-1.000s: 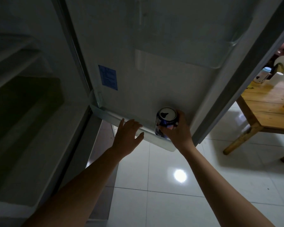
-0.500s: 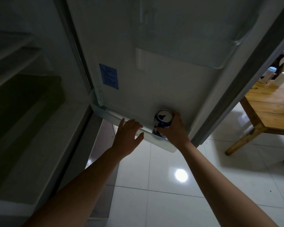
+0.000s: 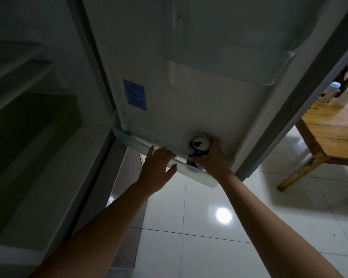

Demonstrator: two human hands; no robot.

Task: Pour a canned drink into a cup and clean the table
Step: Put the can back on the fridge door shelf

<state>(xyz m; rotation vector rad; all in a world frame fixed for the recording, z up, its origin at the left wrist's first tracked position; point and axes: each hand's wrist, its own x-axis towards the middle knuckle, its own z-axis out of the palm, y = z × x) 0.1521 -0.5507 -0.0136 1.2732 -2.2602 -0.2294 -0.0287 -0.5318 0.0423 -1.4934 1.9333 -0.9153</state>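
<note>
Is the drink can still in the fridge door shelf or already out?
In. The can stands upright with its base behind the door shelf rail, the right hand wrapped round it.

Can (image 3: 199, 152) lower into door shelf (image 3: 149, 142) w/ right hand (image 3: 214, 159); table (image 3: 333, 133) farther right.

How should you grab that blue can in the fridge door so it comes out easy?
Grip the can round its upper side wall, coming from above and the right, as the right hand does. It stands upright in the door shelf, whose front rail hides its lower part, so probably only the top is free; then lift straight up.
</note>
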